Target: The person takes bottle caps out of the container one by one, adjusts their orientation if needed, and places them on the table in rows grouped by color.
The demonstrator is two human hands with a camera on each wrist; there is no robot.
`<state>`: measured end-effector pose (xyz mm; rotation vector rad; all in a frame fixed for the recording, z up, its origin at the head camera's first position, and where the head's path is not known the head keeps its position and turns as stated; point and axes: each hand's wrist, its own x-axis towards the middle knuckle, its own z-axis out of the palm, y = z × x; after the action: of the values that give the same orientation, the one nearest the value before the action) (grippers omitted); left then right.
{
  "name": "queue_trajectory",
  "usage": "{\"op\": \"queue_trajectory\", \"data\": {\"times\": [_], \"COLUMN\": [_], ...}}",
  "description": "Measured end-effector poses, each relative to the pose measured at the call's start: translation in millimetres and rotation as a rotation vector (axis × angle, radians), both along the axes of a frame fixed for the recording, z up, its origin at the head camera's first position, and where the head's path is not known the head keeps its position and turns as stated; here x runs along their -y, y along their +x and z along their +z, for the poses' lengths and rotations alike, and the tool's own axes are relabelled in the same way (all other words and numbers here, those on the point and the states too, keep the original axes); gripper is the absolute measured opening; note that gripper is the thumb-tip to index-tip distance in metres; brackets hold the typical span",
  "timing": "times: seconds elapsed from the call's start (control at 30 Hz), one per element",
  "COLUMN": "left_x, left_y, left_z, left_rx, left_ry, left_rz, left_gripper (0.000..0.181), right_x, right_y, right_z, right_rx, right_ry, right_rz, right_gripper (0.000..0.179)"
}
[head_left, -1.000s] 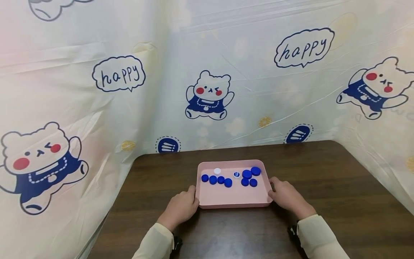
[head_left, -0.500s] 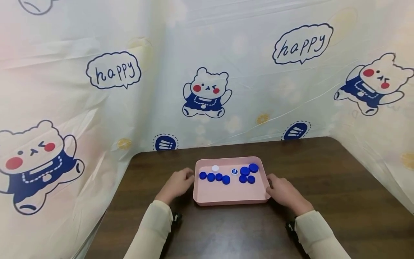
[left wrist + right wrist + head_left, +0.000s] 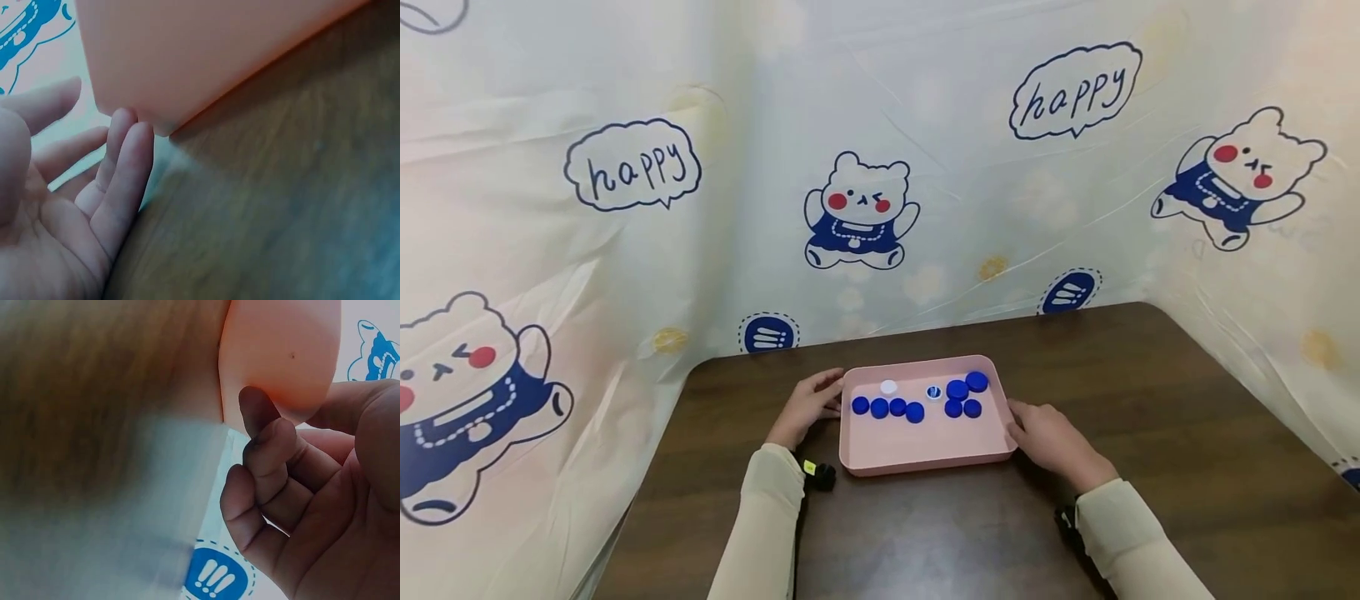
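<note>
A shallow pink tray (image 3: 895, 448) lies on the brown table, with several blue bottle caps (image 3: 914, 412), a white cap (image 3: 889, 387) and a small white-and-blue printed cap (image 3: 933, 392) inside. My left hand (image 3: 805, 408) is at the tray's left side near the far corner. In the left wrist view its fingertips (image 3: 139, 134) meet the tray's edge while the thumb stands away. At the right side, my right hand (image 3: 1056, 442) grips the tray wall; in the right wrist view curled fingers (image 3: 270, 440) press its outer face and the thumb tip is hidden behind it.
The dark wooden table (image 3: 917, 533) extends around the tray. A pale curtain (image 3: 955, 167) printed with bears stands behind it and along both sides. Dark wrist straps (image 3: 822, 477) show below the cuffs.
My left hand has let go of the tray's near left side and moved away from me toward the far left corner. The right hand stays at the right side. The head view has shifted slightly.
</note>
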<state>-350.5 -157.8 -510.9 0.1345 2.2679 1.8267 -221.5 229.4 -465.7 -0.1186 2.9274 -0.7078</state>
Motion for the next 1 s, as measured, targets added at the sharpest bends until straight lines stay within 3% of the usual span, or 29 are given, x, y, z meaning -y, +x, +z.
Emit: {"op": "queue_trajectory", "data": {"times": [0.2,0.5,0.83,1.0], "left_x": [-6.4,-9.0,-16.4,-11.4], "left_y": [4.2,15.9,8.1,6.2], "left_z": [2.4,-6.4,-1.2,-3.3], "left_rx": [-0.015,0.024,-0.006,-0.019], "left_ry": [-0.049,-0.022,-0.074,-0.05], "left_rz": [-0.075,-0.026,0.003,0.016], "left_gripper": [0.045,0.043,0.048,0.047], "right_x": [0,0,-1,4], "right_y": [3.2,4.7,-4.4,-9.2], "right_z": [0.1,-1.7,2.3,1.4], "right_rx": [-0.004,0.005,-0.054,-0.085], "right_ry": [0.027,0.088,0.139,0.151], "right_rz": [-0.006,0.039,0.077,0.1], "right_gripper": [0.054,0.054,0.053,0.052]}}
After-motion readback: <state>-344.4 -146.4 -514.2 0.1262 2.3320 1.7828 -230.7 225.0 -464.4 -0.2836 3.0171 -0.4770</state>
